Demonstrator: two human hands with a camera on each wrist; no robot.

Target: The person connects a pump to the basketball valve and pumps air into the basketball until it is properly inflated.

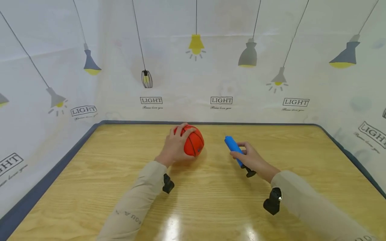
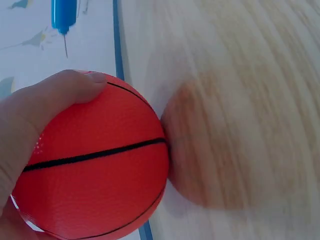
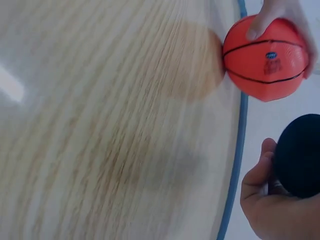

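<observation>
A small red basketball (image 1: 196, 142) with black seams sits on the wooden table, and my left hand (image 1: 173, 147) grips it from its left side, fingers over the top. In the left wrist view the thumb lies across the ball (image 2: 100, 190). My right hand (image 1: 253, 160) holds a blue hand pump (image 1: 232, 144) to the right of the ball, its black handle end (image 1: 250, 173) toward me. A thin needle (image 2: 66, 46) sticks out of the pump's tip. In the right wrist view the round black end (image 3: 302, 155) hides most of the pump's body.
The light wooden table (image 1: 208, 204) has a dark blue-grey edge (image 1: 256, 124). Behind it and at both sides hangs a white sheet (image 1: 169, 53) printed with lamps. Black wrist cameras, such as the right one (image 1: 272, 202), sit below the sleeves.
</observation>
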